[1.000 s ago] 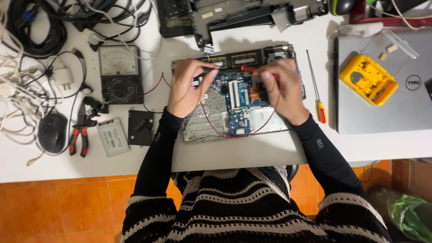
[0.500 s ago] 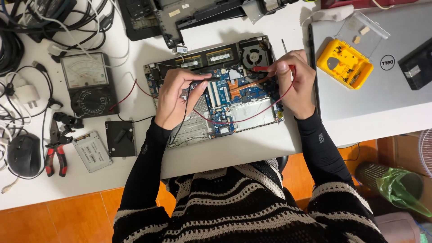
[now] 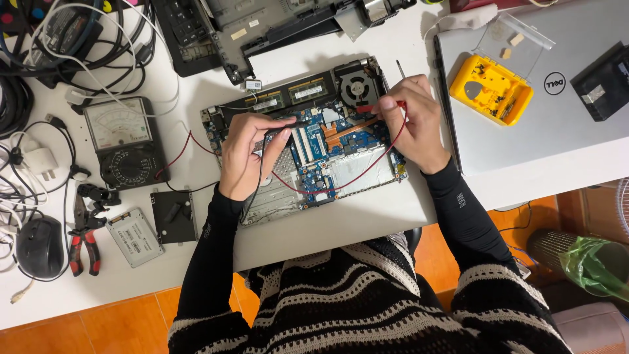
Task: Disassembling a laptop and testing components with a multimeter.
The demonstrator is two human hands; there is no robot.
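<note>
Compared with half a second ago the whole desk sits lower and more central in view, and the opened laptop [image 3: 308,141] fills the middle; both hands stay on their probes over the board, barely shifted against it. Far left, a black mouse [image 3: 39,246] lies by red-handled pliers [image 3: 84,239]; above them a grey-faced analog meter [image 3: 126,141] with a white dial panel on top and a black round selector below; just right of the pliers, a flat silver drive [image 3: 134,237] with a pale rectangular label, and beside it a black square bracket [image 3: 173,216]. Now the left hand [image 3: 249,154], fingers pinched together on the black probe [image 3: 283,131], its tip resting on the blue circuit board near the silver card slots; a black lead trails down past the wrist. Two dark memory sticks with white rectangular stickers sit along the board's top edge. The right hand [image 3: 414,121] clamps the red probe [image 3: 377,108] between thumb and forefinger, close to the round fan; its red lead [image 3: 357,174] loops across the board. Right again, a yellow parts tray [image 3: 490,88] with a clear lid open rests on a closed silver laptop [image 3: 524,131] bearing a round logo.
</note>
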